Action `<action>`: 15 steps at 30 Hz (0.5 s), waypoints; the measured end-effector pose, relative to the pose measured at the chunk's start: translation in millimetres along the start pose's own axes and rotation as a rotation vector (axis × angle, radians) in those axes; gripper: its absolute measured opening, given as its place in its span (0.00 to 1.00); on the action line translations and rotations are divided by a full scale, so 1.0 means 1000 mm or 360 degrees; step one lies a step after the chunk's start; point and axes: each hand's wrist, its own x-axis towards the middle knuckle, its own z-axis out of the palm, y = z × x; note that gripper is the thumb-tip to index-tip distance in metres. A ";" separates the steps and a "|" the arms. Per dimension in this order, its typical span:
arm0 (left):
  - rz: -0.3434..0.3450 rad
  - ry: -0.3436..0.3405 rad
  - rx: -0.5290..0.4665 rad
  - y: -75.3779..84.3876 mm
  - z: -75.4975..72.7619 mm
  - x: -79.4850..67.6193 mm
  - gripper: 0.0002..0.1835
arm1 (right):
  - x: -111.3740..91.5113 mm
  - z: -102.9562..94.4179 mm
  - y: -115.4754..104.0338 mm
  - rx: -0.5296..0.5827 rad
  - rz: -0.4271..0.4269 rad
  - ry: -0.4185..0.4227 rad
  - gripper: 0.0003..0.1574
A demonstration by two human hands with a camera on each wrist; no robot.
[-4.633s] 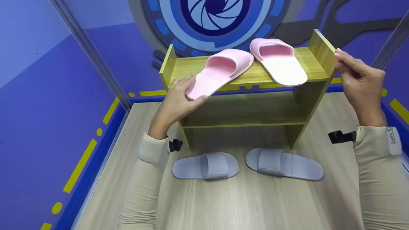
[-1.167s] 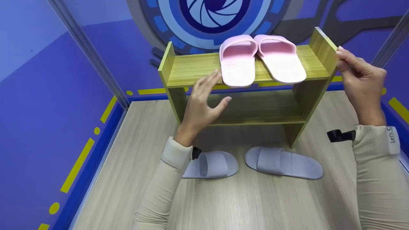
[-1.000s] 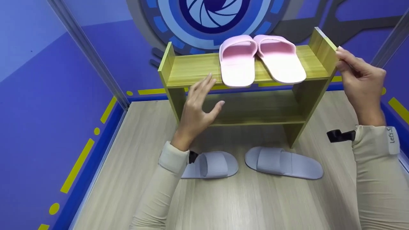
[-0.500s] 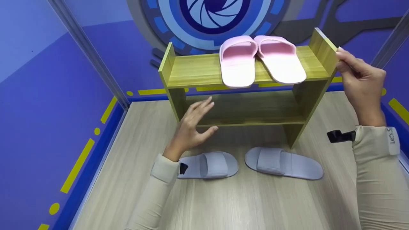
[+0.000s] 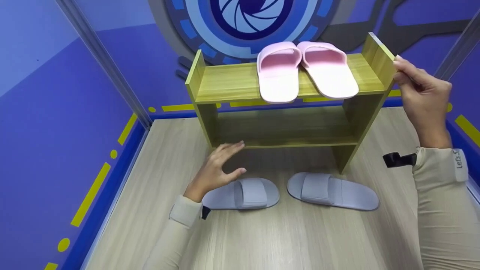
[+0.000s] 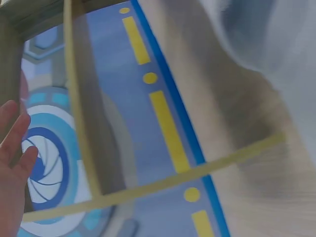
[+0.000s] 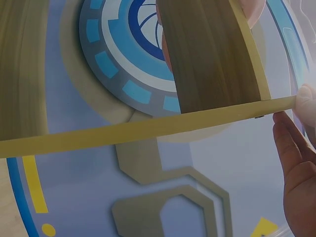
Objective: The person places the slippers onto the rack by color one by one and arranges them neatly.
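Low in the frame, a grey slipper [image 5: 252, 193] lies crosswise on the floor [image 5: 281, 240], toe pointing right; its grey mate [image 5: 333, 191] points its toe left, its long axis slanting slightly down to the right. Over the first one's heel, left of bottom centre, the left hand [image 5: 213, 168] has fingers extended and thumb spread, holding nothing. At the right, the right hand [image 5: 427, 99] pinches the side-panel edge of the shelf [image 5: 228, 78] between thumb and fingers. On its top board, upper centre, two pink slippers [image 5: 279, 86] point their toes at the wall [image 5: 123, 67], the left one's axis nearly upright, the right one's heel angling lower right. Earlier, the left hand held the left pink slipper aslant; now that slipper sits straighter and the hand is lower.
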 end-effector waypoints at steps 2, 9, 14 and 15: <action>-0.0032 -0.0037 0.0015 -0.004 0.003 -0.008 0.33 | 0.000 0.000 -0.001 0.0024 0.0004 0.0002 0.14; -0.0301 -0.0294 -0.0044 -0.017 0.008 -0.036 0.34 | -0.001 0.000 -0.003 0.0049 0.0008 0.0010 0.13; -0.0565 -0.0504 -0.0075 -0.027 0.010 -0.057 0.38 | 0.000 0.000 -0.001 0.0032 0.0004 0.0009 0.14; -0.0592 -0.0529 -0.0072 -0.029 0.010 -0.060 0.39 | 0.000 0.000 -0.001 0.0024 0.0004 0.0008 0.14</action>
